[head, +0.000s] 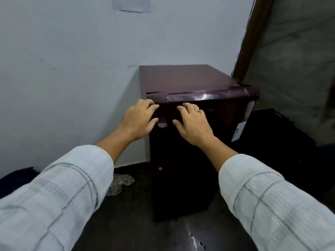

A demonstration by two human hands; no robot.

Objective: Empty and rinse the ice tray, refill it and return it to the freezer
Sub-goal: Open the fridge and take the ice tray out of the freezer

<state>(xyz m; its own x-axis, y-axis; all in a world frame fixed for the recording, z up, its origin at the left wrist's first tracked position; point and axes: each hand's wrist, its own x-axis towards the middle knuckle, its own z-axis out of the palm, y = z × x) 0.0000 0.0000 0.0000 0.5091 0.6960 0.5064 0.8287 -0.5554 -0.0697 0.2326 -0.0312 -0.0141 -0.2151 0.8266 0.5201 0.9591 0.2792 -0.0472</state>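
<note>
While the fridge (183, 78) stands shut on the floor (126, 223), close against the wall (72, 60), both hands rest on the top of its door (190, 160). The left hand (139, 120) lies over the door's upper left corner, its fingers (151, 105) slightly bent with the tips on the door front and its thumb beside a small pale handle (161, 124). The right hand (193, 123) lies just beside it, apart from it, with its fingers spread and laid flat on the door front, pointing up and to the left; it wears a ring (198, 109). Neither hand holds anything, and whether either one pulls or pushes cannot be told. The tray is hidden from view, so where it lies cannot be told.

The fridge is dark maroon and glossy. A strip of clear tape (203, 96) runs along the door's rounded top edge, a lock (160, 169) sits lower on the door near its left edge, and a white sticker (240, 131) hangs on the right edge. Both forearms wear pale checked sleeves (59, 196) pushed back from the wrists.

A crumpled cloth (120, 183) lies on the floor just left of the fridge's foot. A sheet of paper (131, 4) is stuck high on the wall. A brown door frame (253, 33) rises behind the fridge on the right, and something dark and bulky (275, 127) sits beside the fridge on that side.
</note>
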